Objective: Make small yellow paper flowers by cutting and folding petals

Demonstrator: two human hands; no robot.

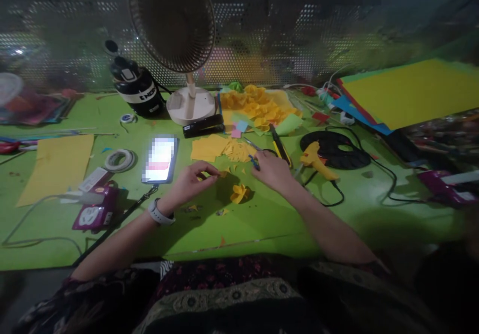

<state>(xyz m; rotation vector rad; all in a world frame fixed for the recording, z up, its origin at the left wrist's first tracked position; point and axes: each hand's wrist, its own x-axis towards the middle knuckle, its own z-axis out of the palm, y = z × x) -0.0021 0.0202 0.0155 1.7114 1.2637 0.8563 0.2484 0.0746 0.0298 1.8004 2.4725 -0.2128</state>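
My left hand (192, 180) is curled, its fingertips pinched on a small yellow paper piece (203, 176) just above the green table (262, 224). My right hand (272, 170) reaches forward and closes on small blue-handled scissors (254, 161). A finished yellow paper flower (240, 193) lies on the table between the two hands. Cut yellow paper squares and scraps (220, 149) lie just beyond my hands. A white watch sits on my left wrist.
A lit phone (160, 159) lies left of my hands, with tape rolls (119, 160) further left. A yellow glue gun (318, 162) and its black cord lie right. Behind stand a fan (174, 24), a stapler (203, 125), a pile of yellow flowers (258, 107) and coloured paper sheets (407, 92).
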